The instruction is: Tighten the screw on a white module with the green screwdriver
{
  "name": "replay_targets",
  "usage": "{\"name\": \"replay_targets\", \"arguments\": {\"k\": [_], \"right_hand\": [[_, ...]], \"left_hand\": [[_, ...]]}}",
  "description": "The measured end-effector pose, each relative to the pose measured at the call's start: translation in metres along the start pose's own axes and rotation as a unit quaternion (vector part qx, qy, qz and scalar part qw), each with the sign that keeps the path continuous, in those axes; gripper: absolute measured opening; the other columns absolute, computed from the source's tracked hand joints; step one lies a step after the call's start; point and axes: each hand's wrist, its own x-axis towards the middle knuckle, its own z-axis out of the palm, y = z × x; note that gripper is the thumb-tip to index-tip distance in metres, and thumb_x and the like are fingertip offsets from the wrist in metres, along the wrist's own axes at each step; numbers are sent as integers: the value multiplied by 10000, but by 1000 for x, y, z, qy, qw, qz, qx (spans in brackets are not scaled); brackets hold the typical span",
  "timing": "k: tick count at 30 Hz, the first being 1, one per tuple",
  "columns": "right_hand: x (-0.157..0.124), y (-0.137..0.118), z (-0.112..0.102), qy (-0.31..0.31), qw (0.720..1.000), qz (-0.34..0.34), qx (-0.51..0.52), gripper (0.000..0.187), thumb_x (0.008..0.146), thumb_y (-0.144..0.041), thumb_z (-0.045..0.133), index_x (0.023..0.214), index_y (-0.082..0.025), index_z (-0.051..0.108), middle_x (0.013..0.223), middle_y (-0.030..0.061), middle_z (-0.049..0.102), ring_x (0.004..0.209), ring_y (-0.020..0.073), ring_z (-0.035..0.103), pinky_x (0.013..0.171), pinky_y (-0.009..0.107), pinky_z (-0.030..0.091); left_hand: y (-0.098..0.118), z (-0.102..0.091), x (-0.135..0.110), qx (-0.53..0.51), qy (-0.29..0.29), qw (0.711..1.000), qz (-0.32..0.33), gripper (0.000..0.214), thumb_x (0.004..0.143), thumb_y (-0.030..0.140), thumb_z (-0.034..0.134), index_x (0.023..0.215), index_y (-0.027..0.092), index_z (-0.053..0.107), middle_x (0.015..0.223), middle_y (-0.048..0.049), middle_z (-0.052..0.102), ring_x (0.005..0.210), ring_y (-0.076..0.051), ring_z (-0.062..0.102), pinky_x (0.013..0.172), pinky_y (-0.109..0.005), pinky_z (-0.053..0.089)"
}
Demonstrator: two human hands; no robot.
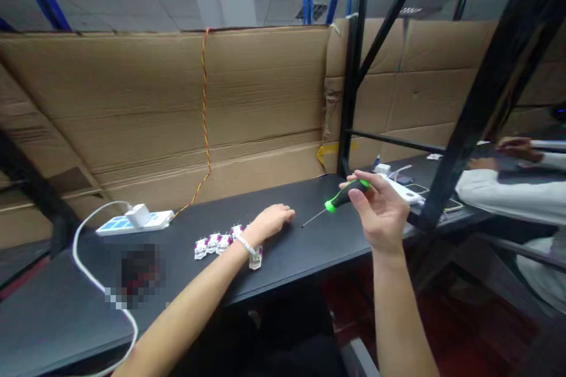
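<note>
My right hand [382, 212] is raised above the table, fingers closed around the handle of a black-and-green screwdriver [340, 196]. Its thin shaft points down and to the left, the tip over the dark tabletop. Low over the table, to the left of that tip, is my left hand [270, 221], with its fingers curled together; what they hold, if anything, is hidden. Several small white-and-purple parts [213, 242] lie in a cluster left of my left wrist. One more such part [255, 258] sits just below the wrist, partly covered by it.
A white power strip [154, 221] with a plugged-in charger [138, 215] and a white cable [84, 268] lies on the left of the black table [309, 253]. Cardboard [265, 100] stands behind. Black posts [351, 70] rise at right, beyond which a person's sleeve [499, 188] shows.
</note>
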Motion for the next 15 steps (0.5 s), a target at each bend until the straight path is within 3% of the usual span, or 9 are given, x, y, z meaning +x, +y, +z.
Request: {"name": "replay_targets", "arguments": {"k": [5, 10, 15], "right_hand": [[0, -2, 1, 4, 1000, 1, -22, 250, 920, -267, 805, 1167, -249, 775, 1041, 49, 767, 865, 208, 799, 825, 362, 680], [-1, -1, 3, -11, 1000, 11, -16, 261, 928, -276, 797, 1186, -258, 767, 1049, 49, 764, 880, 207, 799, 830, 352, 671], [-3, -2, 10, -47, 999, 16, -15, 256, 950, -269, 768, 1205, -258, 762, 1074, 58, 755, 920, 210, 787, 854, 357, 658]], "left_hand": [[1, -11, -12, -19, 39, 999, -31, 222, 946, 79, 477, 985, 192, 664, 1001, -74, 743, 945, -228, 682, 895, -321, 520], [11, -22, -34, -58, 82, 993, -58, 168, 1001, 169, 477, 974, 206, 638, 961, -56, 752, 902, -197, 706, 842, -283, 525], [25, -34, -60, -206, 155, 961, -100, 117, 948, 239, 572, 888, 214, 669, 842, -31, 725, 790, -193, 667, 776, -297, 513]]}}
